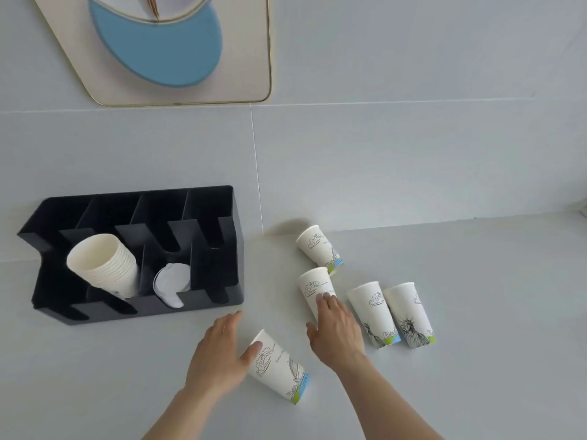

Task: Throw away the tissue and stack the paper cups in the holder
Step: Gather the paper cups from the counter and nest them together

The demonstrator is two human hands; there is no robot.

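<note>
**Hands among 5 loose cups on the worktop**

Nearest the camera, the left hand (219, 354) lies spread wide, its thumb touching the rim of a tipped paper cup (278, 366) at 6 o'clock. The pale worktop (476, 312) carries a black holder (133, 255) at 9 o'clock, with a stack of plain cups (104, 265) in 1 compartment and white lids (171, 284) in the next. The right hand (336, 328) has its grip closing around a centre cup (314, 287), fingers on its side. At 3 o'clock stand 2 upright cups (371, 312), touching. 1 tilted cup (319, 246) sits at 12 o'clock of the centre cup. The tissue is nowhere visible.
</note>
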